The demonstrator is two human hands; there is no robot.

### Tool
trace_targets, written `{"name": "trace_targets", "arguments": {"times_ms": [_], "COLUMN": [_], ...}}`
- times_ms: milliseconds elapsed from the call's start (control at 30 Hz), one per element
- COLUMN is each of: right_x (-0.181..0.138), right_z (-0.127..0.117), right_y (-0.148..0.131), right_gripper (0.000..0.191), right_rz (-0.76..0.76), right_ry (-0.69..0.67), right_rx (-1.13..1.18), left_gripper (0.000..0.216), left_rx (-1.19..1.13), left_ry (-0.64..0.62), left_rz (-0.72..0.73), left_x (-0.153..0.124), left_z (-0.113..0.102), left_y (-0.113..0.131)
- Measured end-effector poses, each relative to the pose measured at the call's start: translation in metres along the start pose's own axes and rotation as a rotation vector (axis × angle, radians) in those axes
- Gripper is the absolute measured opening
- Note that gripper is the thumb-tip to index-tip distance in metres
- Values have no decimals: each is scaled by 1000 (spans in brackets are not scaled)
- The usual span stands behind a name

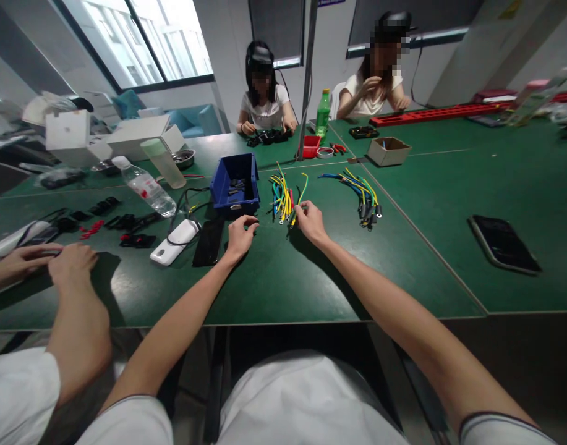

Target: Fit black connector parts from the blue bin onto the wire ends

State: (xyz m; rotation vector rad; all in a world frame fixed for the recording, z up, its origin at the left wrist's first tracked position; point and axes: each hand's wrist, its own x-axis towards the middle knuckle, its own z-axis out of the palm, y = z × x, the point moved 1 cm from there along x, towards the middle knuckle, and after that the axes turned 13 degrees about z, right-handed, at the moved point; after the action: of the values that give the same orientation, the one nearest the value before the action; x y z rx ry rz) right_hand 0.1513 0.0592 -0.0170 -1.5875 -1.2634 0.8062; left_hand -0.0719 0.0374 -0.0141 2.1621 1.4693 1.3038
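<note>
My right hand [311, 222] pinches a yellow wire [302, 188] at the near edge of a loose pile of coloured wires [282, 198] on the green table [283, 278]. My left hand [239, 235] rests just in front of a blue bin [235, 182] holding small black parts, fingers curled; whether it holds a small part I cannot tell. A second bundle of blue, yellow and green wires [360, 194] lies further right, apart from both hands.
A black phone [208, 242] and a white power bank [175, 242] lie left of my left hand. A fallen water bottle [144, 185], a phone [503, 242] at right, a cardboard box [387, 150]. A co-worker's hands [42, 259] at left; two people sit opposite.
</note>
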Motion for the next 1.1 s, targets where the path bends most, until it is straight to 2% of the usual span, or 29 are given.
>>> {"name": "trace_targets", "arguments": {"times_ms": [233, 500, 733, 900, 1100], "right_x": [-21, -23, -18, -15, -14], "right_z": [-4, -18, -12, -11, -13], "right_y": [-1, 1, 12, 12, 11], "right_gripper": [25, 27, 29, 27, 27], "right_rz": [45, 51, 49, -9, -5], "right_ry": [-77, -164, -131, -62, -73], "right_rx": [70, 36, 77, 49, 35], "left_gripper": [12, 11, 10, 11, 16], "left_rx": [-36, -22, -9, 52, 34], "left_ry": [-59, -131, -184, -182, -198], "left_rz": [108, 200, 166, 144, 90], "left_x": [-6, -13, -14, -15, -13], "left_z": [2, 5, 9, 12, 11], "left_y": [17, 24, 26, 24, 22]}}
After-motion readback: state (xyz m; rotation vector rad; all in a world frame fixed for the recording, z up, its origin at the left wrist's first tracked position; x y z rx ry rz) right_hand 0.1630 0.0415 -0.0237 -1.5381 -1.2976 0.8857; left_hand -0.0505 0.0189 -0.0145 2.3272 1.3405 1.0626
